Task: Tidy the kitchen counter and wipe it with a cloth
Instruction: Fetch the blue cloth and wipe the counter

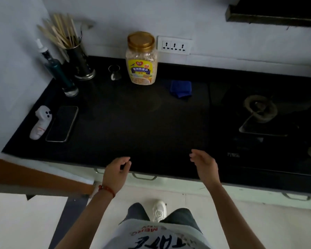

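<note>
Hands — left hand (116, 169) and right hand (204, 163) — hover loosely curled, holding nothing, above the counter (133, 123) edge.

Both hands raised, empty
Left hand (116, 170) loosely curled; right hand (204, 163) relaxed, fingers half-extended, palms facing inward.

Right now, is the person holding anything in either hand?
Nothing is held. The left hand and right hand hover with loose fingers over the counter's front edge; the blue cloth lies untouched.
</note>
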The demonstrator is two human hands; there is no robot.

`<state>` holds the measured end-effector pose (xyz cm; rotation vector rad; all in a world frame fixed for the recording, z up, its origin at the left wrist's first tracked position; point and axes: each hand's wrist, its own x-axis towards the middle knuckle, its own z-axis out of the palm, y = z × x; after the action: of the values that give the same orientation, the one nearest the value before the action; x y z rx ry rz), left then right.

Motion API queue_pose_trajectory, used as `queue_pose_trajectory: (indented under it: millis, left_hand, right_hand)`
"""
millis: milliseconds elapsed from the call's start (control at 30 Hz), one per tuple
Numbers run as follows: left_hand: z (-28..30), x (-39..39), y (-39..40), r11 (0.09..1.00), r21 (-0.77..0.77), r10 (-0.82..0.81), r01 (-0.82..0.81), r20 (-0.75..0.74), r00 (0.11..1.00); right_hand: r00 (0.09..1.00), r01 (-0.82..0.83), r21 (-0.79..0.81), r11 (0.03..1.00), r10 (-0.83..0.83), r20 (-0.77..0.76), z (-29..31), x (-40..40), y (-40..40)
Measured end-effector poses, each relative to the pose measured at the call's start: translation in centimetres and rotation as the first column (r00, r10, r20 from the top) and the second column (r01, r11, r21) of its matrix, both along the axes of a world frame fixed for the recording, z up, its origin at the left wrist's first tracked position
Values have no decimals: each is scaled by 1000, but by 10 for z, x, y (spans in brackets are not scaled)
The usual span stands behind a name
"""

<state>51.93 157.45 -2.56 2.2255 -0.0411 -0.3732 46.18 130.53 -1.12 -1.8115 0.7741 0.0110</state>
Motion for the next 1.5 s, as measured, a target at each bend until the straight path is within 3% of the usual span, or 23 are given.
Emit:
queue_pose_trajectory:
  millis: [167,267,400,500,600,767,1067,1233,1500]
  left_hand:
    - [-20,42,-31,931,345,-170,117,127,977]
    - [-36,60,-40,819,533,-288,212,62,956]
    - [-50,71,-39,728,639,-349,249,33,937]
    - [-54,73,-39,709,662,-335,241,16,942]
    - [-57,73,-39,712,659,-335,242,15,942]
    - [-60,73,-38,728,647,-332,228,40,943]
    - [-60,74,-38,713,667,-328,217,43,944]
    - [-60,74,-39,720,658,-322,219,38,946]
    - [-56,73,-37,736,636,-335,232,43,941]
  right_hand:
    - [998,-46,-179,983,38,-48,11,73,-25]
    - [998,10,-224,975,-25,-65,11,122,-36]
    - [1000,12,-309,951,-19,-20,5,189,-54]
    - [998,-36,-397,917,52,30,-3,238,-67]
    - [984,-148,-552,820,180,3,-12,279,-75]
    - [815,-575,-640,510,425,-393,-33,312,-81]
    - [796,-575,-771,274,404,-450,-35,315,-88]
    - [814,-550,-794,261,383,-437,-30,307,-81]
    - [856,-496,-787,366,359,-373,-23,219,-57]
